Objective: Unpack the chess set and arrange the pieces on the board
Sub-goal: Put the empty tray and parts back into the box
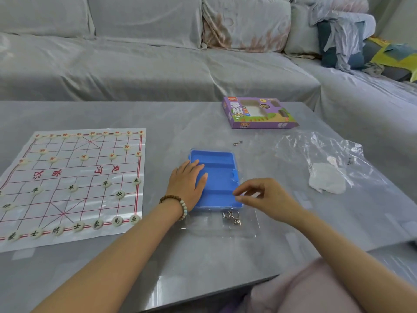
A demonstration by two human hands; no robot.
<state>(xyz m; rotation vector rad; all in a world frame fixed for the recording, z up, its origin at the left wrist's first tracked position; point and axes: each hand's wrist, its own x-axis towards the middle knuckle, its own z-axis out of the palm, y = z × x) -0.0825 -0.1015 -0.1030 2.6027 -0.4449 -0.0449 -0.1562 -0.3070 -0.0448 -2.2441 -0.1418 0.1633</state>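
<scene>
**Pieces set out; blue tray under both hands**

The board sheet [74, 184] lies flat on the left of the table [158, 118]. Pale round chess pieces [117, 221] stand on its lines, red-marked along the far rows and dark-marked along the near ones (some points at the left edge fall outside the view, so a full count is not possible).

At centre, the left hand [188, 184] rests palm-down on the left edge of the blue tray [217, 175], fingers together and flat, clamped on nothing. The tray's compartments appear empty. Small metal rings [231, 218] lie just beside its near edge, on a clear plastic cover [225, 227].

The right hand [268, 197] hovers at the tray's right edge, thumb and forefinger close together; whether they pinch the clear plastic cannot be told.

Further right sit the purple box [259, 112] and a loose plastic bag [325, 163].

Judgement: unpacking appears complete and arrangement near done. The next move likely calls for steadying the tray, then checking the board for gaps.
</scene>
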